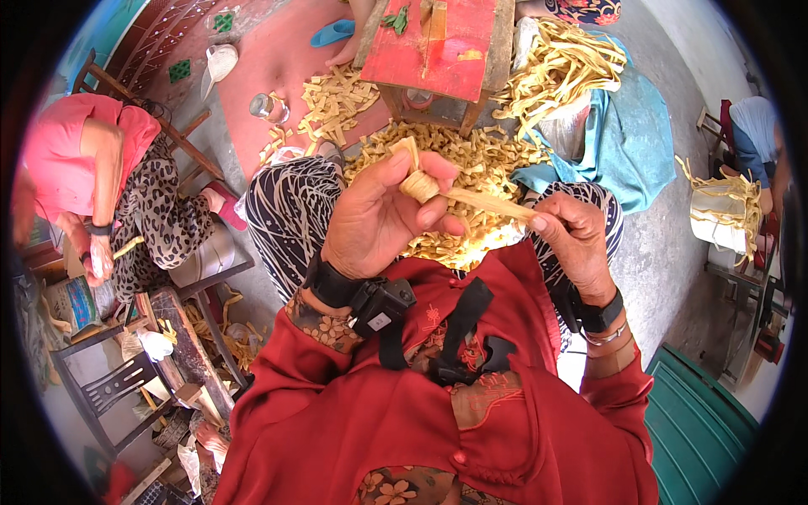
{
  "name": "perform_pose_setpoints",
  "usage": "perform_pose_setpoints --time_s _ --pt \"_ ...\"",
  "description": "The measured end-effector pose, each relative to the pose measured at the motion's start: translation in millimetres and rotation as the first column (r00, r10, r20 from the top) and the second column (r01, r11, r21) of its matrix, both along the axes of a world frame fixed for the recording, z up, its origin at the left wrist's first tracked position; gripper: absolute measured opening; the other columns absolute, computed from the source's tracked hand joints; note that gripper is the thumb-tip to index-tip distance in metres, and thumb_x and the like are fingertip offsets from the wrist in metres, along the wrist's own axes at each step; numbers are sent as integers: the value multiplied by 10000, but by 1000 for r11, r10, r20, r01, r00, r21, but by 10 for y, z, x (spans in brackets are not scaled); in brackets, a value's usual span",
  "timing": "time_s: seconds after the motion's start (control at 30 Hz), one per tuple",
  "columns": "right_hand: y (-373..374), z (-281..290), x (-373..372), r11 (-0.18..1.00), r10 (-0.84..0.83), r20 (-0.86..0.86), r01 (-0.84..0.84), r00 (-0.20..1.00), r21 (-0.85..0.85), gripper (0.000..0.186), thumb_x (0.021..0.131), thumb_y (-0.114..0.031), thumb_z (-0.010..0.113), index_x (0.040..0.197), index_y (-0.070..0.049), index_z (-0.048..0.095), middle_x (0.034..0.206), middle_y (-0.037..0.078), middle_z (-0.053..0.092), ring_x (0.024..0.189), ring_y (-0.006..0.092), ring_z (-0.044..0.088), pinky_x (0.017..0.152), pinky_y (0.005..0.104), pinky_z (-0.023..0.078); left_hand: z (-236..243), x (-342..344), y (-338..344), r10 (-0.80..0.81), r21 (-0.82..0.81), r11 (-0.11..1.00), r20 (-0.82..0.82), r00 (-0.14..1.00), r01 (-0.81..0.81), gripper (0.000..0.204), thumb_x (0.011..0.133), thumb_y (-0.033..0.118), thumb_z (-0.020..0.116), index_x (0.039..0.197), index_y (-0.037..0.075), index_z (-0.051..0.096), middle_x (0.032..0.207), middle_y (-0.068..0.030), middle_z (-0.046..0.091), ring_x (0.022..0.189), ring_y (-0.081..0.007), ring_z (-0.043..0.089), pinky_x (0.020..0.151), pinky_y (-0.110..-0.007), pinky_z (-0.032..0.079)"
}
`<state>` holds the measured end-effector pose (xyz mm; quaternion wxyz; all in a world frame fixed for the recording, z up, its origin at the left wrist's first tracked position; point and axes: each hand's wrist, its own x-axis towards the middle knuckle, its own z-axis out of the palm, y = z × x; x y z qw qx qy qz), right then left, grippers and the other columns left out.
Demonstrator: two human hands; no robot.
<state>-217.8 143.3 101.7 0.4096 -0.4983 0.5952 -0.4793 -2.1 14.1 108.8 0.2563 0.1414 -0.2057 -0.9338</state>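
Note:
My left hand (370,219) grips a small wound bundle (418,185) of pale yellow, flat strip, its short end standing up past my thumb. A length of the strip (488,202) runs rightward from the bundle to my right hand (576,244), which pinches it between thumb and finger. Beneath and beyond both hands, a heap of small folded yellow pieces (454,151) lies between my knees, partly hidden by the hands.
A red low bench (421,59) stands ahead, beside long loose strips (560,63) and teal cloth (631,135). Loose pieces (332,105) and a jar (268,108) are on the floor. Co-workers sit left (93,160) and right (757,135). A green panel (699,429) is lower right.

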Motion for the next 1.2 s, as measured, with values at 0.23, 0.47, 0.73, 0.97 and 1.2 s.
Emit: perform_pose_setpoints --time_s 0.23,0.47,0.73,0.97,1.2 --pt "-72 -178 83 997 -70 48 68 996 48 163 872 -116 623 767 0 577 636 -31 440 588 51 358 516 218 303 -203 -140 39 121 -268 963 553 824 39 317 930 289 538 1042 -7 569 640 -21 530 459 -76 471 465 -247 500" --pt "-183 -154 183 924 17 147 -72 989 375 155 905 -164 583 930 -13 558 657 -12 463 598 58 433 529 220 368 -347 -88 -90 49 -274 947 635 771 166 175 900 191 589 952 25 584 626 0 524 421 -46 426 380 -196 381" --pt "-484 -112 251 970 212 -20 -208 977 126 290 929 -233 522 758 1 528 601 65 447 568 158 450 535 291 360 -186 -88 -285 168 -384 922 492 854 40 112 853 138 638 843 39 586 637 9 539 430 -42 457 374 -174 367" --pt "-781 -26 48 981 194 -242 -187 951 53 327 916 -252 538 703 -15 466 592 138 419 514 294 412 491 349 349 -127 -58 -623 277 -378 920 451 849 -100 44 839 70 606 841 45 570 645 13 503 480 -45 431 400 -200 404" --pt "-1522 179 -262 992 -17 -583 -60 812 -113 245 902 -254 547 767 -51 561 591 162 508 541 362 529 475 412 395 -71 -517 -1256 415 -558 819 417 809 -132 44 853 79 578 834 41 569 613 26 501 452 -39 446 396 -190 393"
